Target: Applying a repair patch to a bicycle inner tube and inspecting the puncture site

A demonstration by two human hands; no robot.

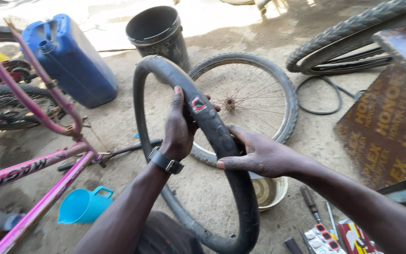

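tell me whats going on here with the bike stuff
A person holds a black inner tube upright in both hands. The left hand grips it near a red-edged patch; the right hand grips it just below. A bare bicycle wheel lies on the ground behind, with a pink bike frame, blue jug and black bucket around.

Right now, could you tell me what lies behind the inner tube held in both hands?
Behind the inner tube a spoked bicycle wheel lies flat on the ground. The tube and both hands, left hand and right hand, cover the wheel's near-left rim.
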